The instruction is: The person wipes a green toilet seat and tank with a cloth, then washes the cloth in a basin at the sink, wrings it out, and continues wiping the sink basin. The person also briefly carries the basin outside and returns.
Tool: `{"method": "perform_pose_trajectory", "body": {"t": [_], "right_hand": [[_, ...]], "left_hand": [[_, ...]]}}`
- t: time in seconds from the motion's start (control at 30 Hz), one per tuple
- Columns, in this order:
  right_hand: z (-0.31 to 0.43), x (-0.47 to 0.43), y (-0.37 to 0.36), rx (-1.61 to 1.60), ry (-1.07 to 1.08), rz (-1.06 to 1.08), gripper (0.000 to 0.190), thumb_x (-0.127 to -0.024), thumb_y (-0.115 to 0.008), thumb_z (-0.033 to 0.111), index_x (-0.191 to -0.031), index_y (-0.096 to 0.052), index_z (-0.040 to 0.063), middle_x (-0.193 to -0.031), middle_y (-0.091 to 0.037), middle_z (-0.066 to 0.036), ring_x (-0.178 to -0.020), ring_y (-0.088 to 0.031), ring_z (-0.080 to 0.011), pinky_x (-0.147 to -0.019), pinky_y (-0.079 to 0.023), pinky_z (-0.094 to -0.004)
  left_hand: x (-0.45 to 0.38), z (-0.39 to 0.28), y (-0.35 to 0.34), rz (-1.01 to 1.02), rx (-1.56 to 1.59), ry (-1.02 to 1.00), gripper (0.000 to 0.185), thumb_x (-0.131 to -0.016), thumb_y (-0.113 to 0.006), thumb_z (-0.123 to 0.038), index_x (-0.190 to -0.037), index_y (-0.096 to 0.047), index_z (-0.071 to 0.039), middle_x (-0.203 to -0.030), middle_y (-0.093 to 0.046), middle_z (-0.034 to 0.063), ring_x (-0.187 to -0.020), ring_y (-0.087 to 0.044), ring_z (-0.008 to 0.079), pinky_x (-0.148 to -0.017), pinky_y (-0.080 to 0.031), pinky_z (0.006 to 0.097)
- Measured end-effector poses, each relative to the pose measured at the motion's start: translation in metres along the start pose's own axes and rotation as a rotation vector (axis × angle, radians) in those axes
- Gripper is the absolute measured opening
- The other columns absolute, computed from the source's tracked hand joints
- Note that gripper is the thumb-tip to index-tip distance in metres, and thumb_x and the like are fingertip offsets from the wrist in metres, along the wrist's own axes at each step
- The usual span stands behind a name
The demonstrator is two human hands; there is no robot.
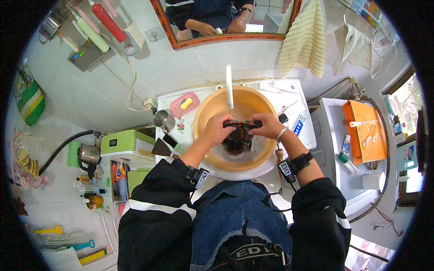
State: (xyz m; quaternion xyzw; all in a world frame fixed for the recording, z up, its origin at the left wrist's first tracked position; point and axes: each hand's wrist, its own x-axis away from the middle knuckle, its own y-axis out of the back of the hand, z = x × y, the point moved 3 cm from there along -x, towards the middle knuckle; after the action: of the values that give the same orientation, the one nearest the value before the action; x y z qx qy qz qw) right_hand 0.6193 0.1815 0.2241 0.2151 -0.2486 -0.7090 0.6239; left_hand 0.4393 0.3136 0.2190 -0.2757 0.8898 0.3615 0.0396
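Note:
A dark piece of wet cloth (239,137) with reddish marks hangs between my two hands. My left hand (218,128) pinches its upper left end, and my right hand (268,126) grips the upper right end. The lower part dips into sudsy water inside an orange plastic basin (205,103). This basin sits in the white washbasin (220,174). Above the water reaches a white curved faucet spout (229,86). What kind of garment or cloth it is, I cannot tell.
On the counter's left are a pink soap dish (174,110) with yellow soap, a metal cup (164,119) and a scraper (162,147). Tubes (293,111) lie to the right. A washing machine (327,111) stands further right, carrying an orange folder (369,135). A towel (303,40) hangs beside the mirror.

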Motion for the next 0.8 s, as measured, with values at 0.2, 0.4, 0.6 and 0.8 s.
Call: {"method": "perform_pose_trajectory", "body": {"t": [0.2,0.4,0.6,0.8], "right_hand": [[-0.02,0.012,0.007,-0.26,-0.164,-0.042,0.017,-0.083,-0.075,0.015,-0.093,-0.069,0.003,-0.08,-0.067,-0.003,-0.075,-0.061,-0.0114,-0.071,-0.05,-0.0279],[-0.039,0.011,0.006,-0.53,-0.246,-0.195,0.019,-0.091,-0.068,0.017,-0.096,-0.069,-0.001,-0.081,-0.068,-0.002,-0.075,-0.061,-0.0094,-0.07,-0.05,-0.025],[-0.047,0.018,0.014,-0.675,-0.396,-0.22,0.02,-0.096,-0.06,0.018,-0.104,-0.068,0.001,-0.091,-0.072,-0.008,-0.079,-0.067,-0.0141,-0.072,-0.054,-0.0256],[-0.018,0.03,0.021,-1.039,-0.3,-0.109,0.04,-0.099,-0.053,0.02,-0.136,-0.047,0.003,-0.116,-0.066,-0.02,-0.11,-0.065,-0.0261,-0.093,-0.052,-0.0336]], "left_hand": [[0.007,0.032,0.013,0.029,0.181,0.226,0.016,-0.08,-0.07,-0.008,-0.093,-0.065,-0.001,-0.087,-0.066,0.0125,-0.083,-0.067,0.0244,-0.076,-0.052,0.0352],[0.021,0.055,0.023,-0.1,-0.067,0.19,0.016,-0.085,-0.068,-0.008,-0.099,-0.065,0.0,-0.082,-0.068,0.0074,-0.076,-0.063,0.0109,-0.07,-0.05,0.0278],[0.034,0.094,0.023,-0.019,0.119,0.336,0.023,-0.098,-0.057,-0.02,-0.092,-0.064,0.002,-0.075,-0.063,-0.0022,-0.066,-0.053,0.0051,-0.063,-0.045,0.0245],[0.04,0.099,0.013,-0.066,0.077,0.356,0.022,-0.095,-0.06,-0.019,-0.095,-0.068,0.002,-0.076,-0.066,0.0026,-0.068,-0.056,0.0082,-0.064,-0.047,0.0276]]}}
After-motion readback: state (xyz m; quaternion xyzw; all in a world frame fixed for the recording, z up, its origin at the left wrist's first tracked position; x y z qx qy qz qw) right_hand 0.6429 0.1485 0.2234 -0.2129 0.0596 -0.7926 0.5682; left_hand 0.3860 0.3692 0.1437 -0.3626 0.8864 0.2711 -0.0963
